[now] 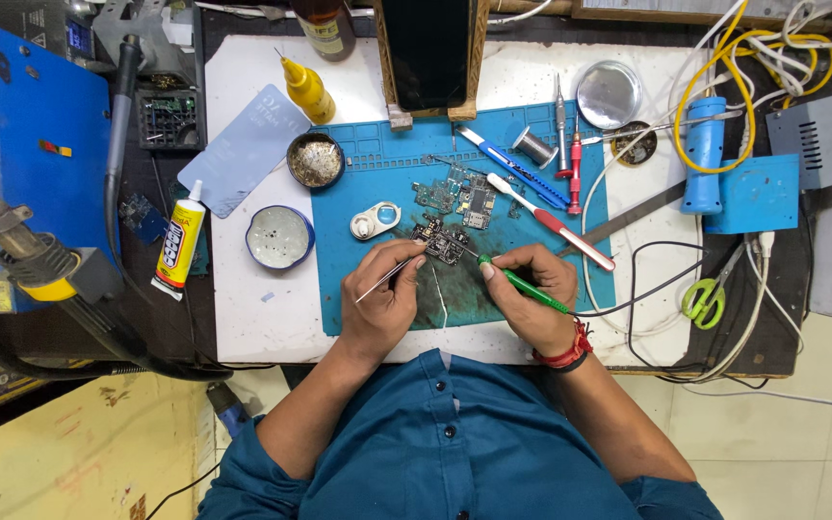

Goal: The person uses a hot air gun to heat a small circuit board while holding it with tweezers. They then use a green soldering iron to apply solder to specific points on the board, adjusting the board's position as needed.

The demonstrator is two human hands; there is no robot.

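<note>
1. The left hand (382, 294) pinched thin metal tweezers (384, 278), their tip touching a small dark circuit board (440, 242).
2. The right hand (532, 294) was closed around a green-handled soldering iron (522, 282), its tip meeting the same board from the opposite side.
3. The board lay on a blue work mat (358, 289), near the mat's centre, just ahead of both hands.
4. A second circuit board (469, 200) rested further back on the mat.
5. A red-and-white screwdriver (551, 221) lay to the right of the boards.
6. Green-handled scissors (710, 294) sat well apart, at the table's right edge.
</note>
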